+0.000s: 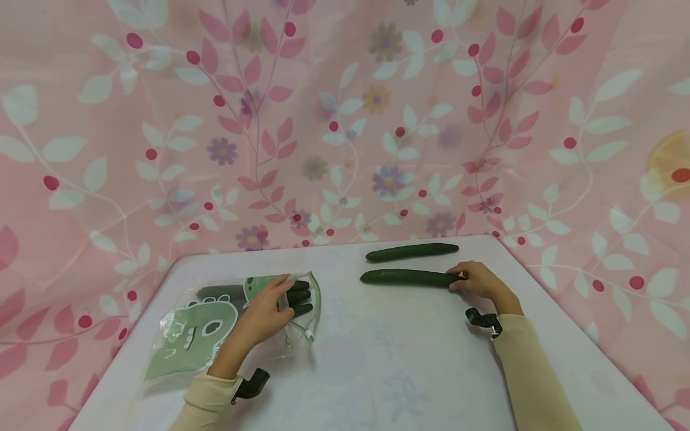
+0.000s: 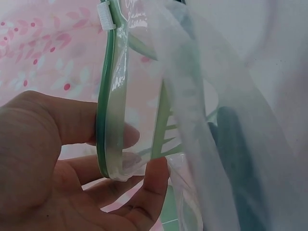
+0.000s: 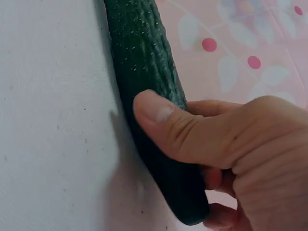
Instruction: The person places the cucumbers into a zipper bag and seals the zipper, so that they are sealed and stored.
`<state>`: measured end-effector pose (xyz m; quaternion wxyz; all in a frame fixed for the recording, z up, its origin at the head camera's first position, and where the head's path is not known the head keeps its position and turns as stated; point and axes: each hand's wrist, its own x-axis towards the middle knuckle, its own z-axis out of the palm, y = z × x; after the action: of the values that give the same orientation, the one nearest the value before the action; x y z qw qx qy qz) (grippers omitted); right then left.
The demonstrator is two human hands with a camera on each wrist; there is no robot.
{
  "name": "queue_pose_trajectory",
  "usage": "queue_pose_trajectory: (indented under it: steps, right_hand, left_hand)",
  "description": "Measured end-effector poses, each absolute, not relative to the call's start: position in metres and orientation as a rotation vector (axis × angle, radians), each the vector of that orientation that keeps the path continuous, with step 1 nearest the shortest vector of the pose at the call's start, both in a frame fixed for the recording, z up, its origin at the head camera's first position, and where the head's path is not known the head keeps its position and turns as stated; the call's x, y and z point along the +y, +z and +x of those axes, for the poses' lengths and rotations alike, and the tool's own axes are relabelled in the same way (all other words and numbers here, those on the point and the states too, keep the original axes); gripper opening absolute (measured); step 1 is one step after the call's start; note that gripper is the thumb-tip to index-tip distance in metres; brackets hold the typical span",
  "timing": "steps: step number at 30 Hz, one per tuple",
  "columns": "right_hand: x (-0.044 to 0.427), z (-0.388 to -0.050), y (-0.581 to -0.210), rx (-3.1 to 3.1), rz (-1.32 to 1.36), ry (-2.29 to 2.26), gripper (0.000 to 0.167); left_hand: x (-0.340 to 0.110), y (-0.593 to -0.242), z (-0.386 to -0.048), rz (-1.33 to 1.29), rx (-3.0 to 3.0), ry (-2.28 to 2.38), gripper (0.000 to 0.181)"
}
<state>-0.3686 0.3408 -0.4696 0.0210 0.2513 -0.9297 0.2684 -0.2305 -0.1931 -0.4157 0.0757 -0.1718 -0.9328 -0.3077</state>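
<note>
On the left lies a clear zip bag (image 1: 207, 335) with a green cartoon face print and several cucumbers (image 1: 299, 297) inside, their ends showing near its mouth. My left hand (image 1: 264, 317) is at that mouth, pinching the film by the green zip edge (image 2: 102, 120) between thumb and fingers. A white slider (image 2: 106, 16) sits on the zip. My right hand (image 1: 480, 283) grips the right end of a long dark green cucumber (image 1: 404, 276), thumb on top (image 3: 156, 113). Whether this cucumber is off the table cannot be told.
Another cucumber (image 1: 412, 252) lies just behind the held one, near the back edge of the white table (image 1: 350, 371). A pink leaf-patterned cloth (image 1: 345, 149) hangs behind and along the sides. Small black wrist cameras (image 1: 252, 383) are on both wrists.
</note>
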Motion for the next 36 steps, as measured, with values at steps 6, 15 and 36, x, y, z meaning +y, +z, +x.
queue_pose_trajectory:
  steps: [6, 15, 36]
  right_hand:
    - [0.337, -0.369, -0.473, -2.787, 0.797, 0.902, 0.033]
    - [0.325, -0.370, -0.471, -2.695, 0.847, 0.906, 0.027]
    - [0.272, -0.367, -0.463, -2.518, 1.031, 1.090, 0.027]
  left_hand:
    - [-0.193, -0.416, -0.230, -0.520, -2.792, -0.932, 0.060]
    - [-0.193, -0.412, -0.231, -0.525, -2.794, -0.956, 0.061]
    - [-0.194, -0.414, -0.232, -0.489, -2.796, -0.981, 0.065]
